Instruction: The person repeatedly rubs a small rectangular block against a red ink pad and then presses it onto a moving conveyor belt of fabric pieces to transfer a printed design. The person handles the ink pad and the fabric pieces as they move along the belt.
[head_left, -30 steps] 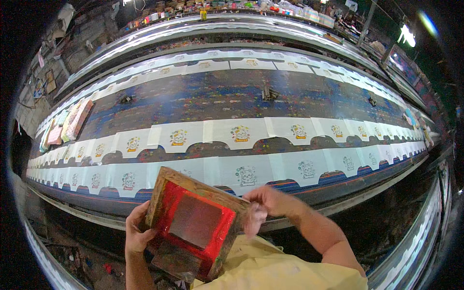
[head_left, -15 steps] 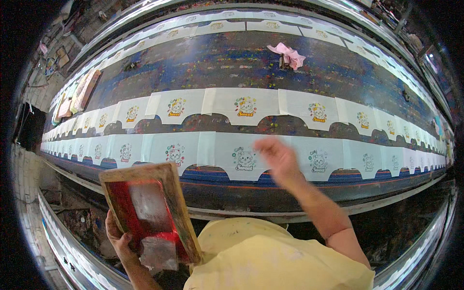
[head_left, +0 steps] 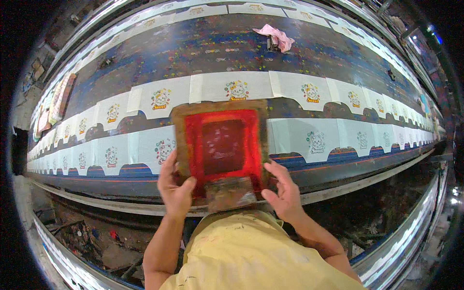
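A wooden screen printing frame (head_left: 220, 107) is held before me over the near row of fabric, its mesh dark in the middle and edged in bright red. My left hand (head_left: 175, 191) grips its left side near the lower corner, thumb over the rim. At the right side, my right hand (head_left: 285, 193) has its fingers and thumb against the edge. A brownish, partly see-through flat piece (head_left: 231, 193) lies at the frame's near end; its kind is unclear. The frame hides part of a pale fabric piece (head_left: 290, 137) in the near row.
A long dark printing table (head_left: 193, 53) carries rows of pale cut fabric pieces. Cartoon cat prints are coloured in the second row (head_left: 203, 89) and mostly outlined in the near row. A pink cloth (head_left: 275, 37) lies farther back. Folded patterned bundles (head_left: 62, 99) sit at the left.
The frame has swung from my lower left to the centre, over the near row. My right hand has come back from above the fabric to the frame's right side. The view has shifted slightly.
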